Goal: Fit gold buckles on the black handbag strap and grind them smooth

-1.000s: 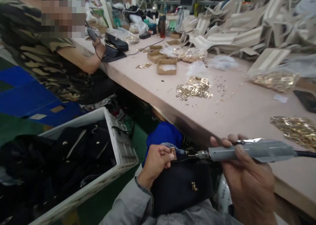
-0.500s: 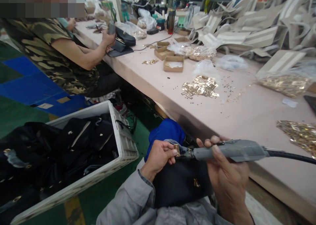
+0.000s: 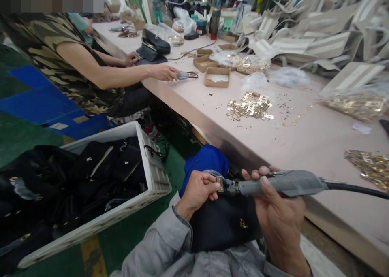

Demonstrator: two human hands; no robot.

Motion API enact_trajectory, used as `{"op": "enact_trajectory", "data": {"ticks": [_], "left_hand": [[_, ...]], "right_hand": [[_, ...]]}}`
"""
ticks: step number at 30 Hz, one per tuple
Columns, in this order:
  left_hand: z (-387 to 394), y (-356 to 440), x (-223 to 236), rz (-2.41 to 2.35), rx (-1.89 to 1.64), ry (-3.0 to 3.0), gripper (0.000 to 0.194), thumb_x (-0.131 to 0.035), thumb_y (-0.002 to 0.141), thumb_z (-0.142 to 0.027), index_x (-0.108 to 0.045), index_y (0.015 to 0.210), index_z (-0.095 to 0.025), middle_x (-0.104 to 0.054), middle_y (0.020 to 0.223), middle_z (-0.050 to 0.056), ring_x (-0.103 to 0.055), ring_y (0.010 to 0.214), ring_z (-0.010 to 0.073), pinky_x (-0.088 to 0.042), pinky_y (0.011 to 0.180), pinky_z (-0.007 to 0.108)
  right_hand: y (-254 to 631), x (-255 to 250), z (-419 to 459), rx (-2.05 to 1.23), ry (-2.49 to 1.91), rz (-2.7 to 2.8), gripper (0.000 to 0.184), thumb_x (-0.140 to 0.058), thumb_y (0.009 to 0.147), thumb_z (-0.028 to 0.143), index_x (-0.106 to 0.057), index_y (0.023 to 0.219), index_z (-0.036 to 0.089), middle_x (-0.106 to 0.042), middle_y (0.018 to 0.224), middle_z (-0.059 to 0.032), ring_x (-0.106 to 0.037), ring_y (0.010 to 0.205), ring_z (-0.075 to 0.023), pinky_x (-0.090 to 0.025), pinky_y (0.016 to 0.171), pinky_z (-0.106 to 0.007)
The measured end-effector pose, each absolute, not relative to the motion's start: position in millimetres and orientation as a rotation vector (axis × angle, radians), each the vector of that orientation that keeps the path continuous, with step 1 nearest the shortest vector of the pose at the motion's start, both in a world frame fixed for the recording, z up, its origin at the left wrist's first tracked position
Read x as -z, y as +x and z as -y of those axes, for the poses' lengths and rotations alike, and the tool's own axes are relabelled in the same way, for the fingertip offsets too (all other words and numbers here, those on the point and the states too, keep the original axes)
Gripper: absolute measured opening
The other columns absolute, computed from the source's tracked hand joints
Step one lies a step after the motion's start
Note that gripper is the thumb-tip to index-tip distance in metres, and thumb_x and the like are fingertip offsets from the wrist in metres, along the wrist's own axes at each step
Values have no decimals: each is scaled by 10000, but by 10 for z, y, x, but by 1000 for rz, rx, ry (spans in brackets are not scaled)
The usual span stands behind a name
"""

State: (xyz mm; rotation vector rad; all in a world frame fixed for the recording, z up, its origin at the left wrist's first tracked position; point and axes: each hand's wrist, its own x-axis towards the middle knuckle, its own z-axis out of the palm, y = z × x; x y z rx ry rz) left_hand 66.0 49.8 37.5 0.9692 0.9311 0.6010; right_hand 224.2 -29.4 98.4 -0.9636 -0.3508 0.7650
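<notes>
A black bag (image 3: 223, 224) lies on my lap below the table edge. My left hand (image 3: 197, 192) is closed, pinching a small gold clasp (image 3: 219, 182) at the bag's top. My right hand (image 3: 281, 218) is wrapped round a grey electric screwdriver (image 3: 281, 184), held level, its tip against the clasp. A black cable (image 3: 355, 189) runs off from the tool to the right.
A white crate (image 3: 152, 175) of black bags stands on the floor at left. On the pink table (image 3: 304, 139) lie gold fittings (image 3: 249, 107), small cardboard boxes (image 3: 217, 76) and piled beige bags (image 3: 306, 42). A person in camouflage (image 3: 60, 62) sits at the table farther along.
The screwdriver tip has closed onto the clasp. The person in camouflage has lowered an arm and reached out along the table. The view has shifted slightly.
</notes>
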Motion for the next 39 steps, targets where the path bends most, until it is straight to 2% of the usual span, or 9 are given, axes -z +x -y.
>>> {"op": "enact_trajectory", "data": {"ticks": [15,25,32,39], "left_hand": [[-496,647,-454,-946,-567,1041,185,-797,674,-250,-721,743,-96,-642,487,20,-548,391,94,-450,420,193],[-509,655,-384,-972,-648,866,253,-858,601,-262,-686,705,-108,-632,485,15,-522,368,89,-398,370,189],[-526,628,-373,-940,-693,724,327,-900,530,-262,-651,687,-120,-622,484,-2,-492,355,78,-360,346,183],[-512,633,-428,-987,-728,679,293,-873,539,-240,-639,673,-126,-595,471,-15,-475,364,69,-318,368,180]], "right_hand": [[2200,-983,282,-732,-997,311,462,-877,757,180,-635,1149,223,-618,1074,-16,-652,941,-174,-517,1045,-673],[2091,-1039,302,-699,-972,357,441,-853,783,162,-631,1156,239,-604,1084,-4,-651,940,-159,-482,1093,-668],[2073,-1021,272,-687,-960,251,438,-884,748,182,-647,1112,227,-633,1058,-1,-660,915,-157,-503,1077,-663],[2061,-914,241,-663,-976,125,445,-900,739,211,-651,1108,217,-655,1063,-2,-672,932,-162,-515,1082,-646]]}}
